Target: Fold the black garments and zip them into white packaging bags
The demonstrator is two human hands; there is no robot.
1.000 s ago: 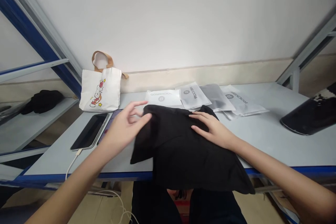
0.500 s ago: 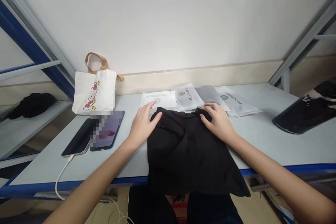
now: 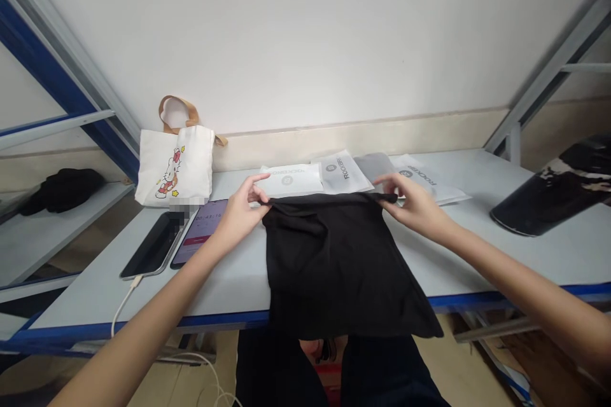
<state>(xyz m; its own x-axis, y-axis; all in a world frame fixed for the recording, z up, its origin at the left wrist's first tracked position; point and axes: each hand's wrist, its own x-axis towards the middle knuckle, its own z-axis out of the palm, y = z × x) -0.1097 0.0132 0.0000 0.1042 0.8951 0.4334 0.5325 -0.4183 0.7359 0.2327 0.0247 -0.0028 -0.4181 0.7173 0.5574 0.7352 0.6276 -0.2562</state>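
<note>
The cloth (image 3: 344,261) is pinched along its far edge by left hand (image 3: 243,206) and right hand (image 3: 414,203); with its near end draped off the table (image 3: 233,289), it could be dragged down if released.

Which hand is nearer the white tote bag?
Left. The left hand is right of the tote bag, pinching the black cloth; the right hand is farther right, pinching it too.

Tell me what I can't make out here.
All in the head view:
Black cloth: its underside, hidden by its own upper side.
Lit phone: its right edge, partly behind the left hand and forearm.
Grey packet: its lower part, behind the right hand.
Dark cylinder: one end, cut off by the right edge.
</note>
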